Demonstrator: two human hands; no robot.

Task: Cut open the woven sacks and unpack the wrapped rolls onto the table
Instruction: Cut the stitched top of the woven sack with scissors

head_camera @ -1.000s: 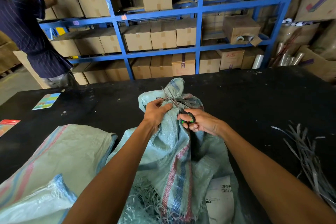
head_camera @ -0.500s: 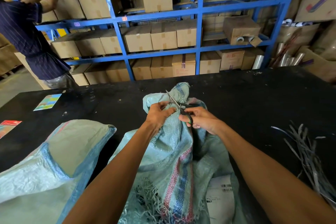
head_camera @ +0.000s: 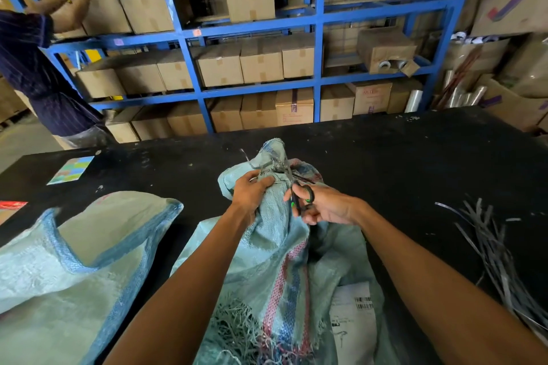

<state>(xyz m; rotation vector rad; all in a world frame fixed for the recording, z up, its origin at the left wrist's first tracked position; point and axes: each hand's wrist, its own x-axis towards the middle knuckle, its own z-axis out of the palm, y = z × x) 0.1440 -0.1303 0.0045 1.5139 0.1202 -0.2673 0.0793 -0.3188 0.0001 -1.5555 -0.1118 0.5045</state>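
Note:
A pale green woven sack [head_camera: 275, 261] with a red and blue stripe lies on the black table [head_camera: 400, 163], its tied neck pointing away from me. My left hand [head_camera: 250, 192] grips the bunched neck. My right hand [head_camera: 323, 206] holds black scissors with green-lined handles [head_camera: 301, 197]; the blades reach up into the dark ties at the neck. A white label [head_camera: 354, 323] shows on the sack near me. A second green sack [head_camera: 77, 261] lies at the left. No wrapped rolls are visible.
Cut dark straps [head_camera: 498, 252] lie scattered at the table's right. A colourful card [head_camera: 71, 170] and a red item [head_camera: 12, 206] sit at the left edge. Behind the table, blue shelving [head_camera: 317, 38] holds cardboard boxes, and a person [head_camera: 38, 68] stands at the far left.
The second sack at the left has risen and shifted into view. My right hand has turned the scissors so the blades dig into the neck ties. My left hand keeps its grip.

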